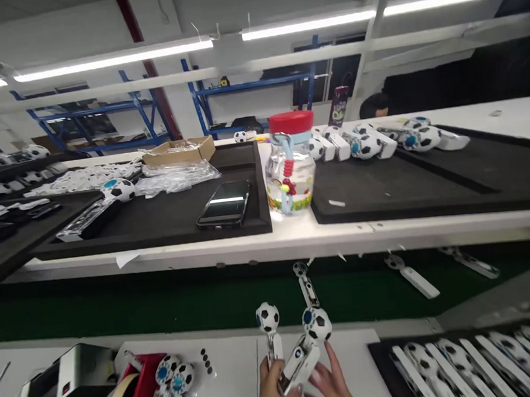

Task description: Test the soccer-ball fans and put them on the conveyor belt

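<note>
Two white handheld devices with soccer-ball heads are between my hands above the white bench, low in the middle of the head view. My left hand [278, 391] is closed around the handle of the upright left device [274, 345], and its fingertips also reach the lower end of the second one. That second device [299, 365] leans to the right, its handle showing dark and metallic inner parts. My right hand [330, 384] has its fingers along the right side of this tilted device, one finger up by the ball. Part of its grip is hidden behind the handle.
Similar devices lie on a green belt [172, 302] ahead and in a black tray [380, 360] at right. A red tape dispenser [140, 391] stands left. On the shelf above are a red-lidded jar [290, 166], a phone [225, 204] and an open cardboard box [180, 153].
</note>
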### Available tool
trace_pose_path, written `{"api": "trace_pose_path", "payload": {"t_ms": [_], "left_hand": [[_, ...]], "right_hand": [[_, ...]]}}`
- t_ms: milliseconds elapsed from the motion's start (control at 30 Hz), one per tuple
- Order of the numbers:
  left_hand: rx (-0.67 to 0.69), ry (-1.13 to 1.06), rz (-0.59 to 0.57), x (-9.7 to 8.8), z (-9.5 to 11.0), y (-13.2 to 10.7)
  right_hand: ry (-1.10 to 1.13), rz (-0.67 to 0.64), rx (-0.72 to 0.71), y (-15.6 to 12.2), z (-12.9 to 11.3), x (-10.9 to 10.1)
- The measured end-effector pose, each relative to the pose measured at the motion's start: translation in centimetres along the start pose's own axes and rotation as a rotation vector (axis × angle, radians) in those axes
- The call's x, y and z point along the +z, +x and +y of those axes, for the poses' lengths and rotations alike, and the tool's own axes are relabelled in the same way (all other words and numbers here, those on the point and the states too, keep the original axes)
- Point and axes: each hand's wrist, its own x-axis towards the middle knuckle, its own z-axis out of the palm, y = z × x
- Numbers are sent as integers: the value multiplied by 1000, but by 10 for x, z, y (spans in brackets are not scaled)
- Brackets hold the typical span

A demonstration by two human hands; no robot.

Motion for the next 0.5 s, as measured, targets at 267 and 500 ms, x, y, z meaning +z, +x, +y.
{"api": "trace_pose_path", "payload": {"t_ms": [267, 500], "left_hand": [[290, -137, -17, -10, 69, -72], [203, -443, -185, -29, 82, -105]], "right_hand": [[311, -123, -99, -63, -45, 24], [398, -360, 4, -92, -51, -8]]}}
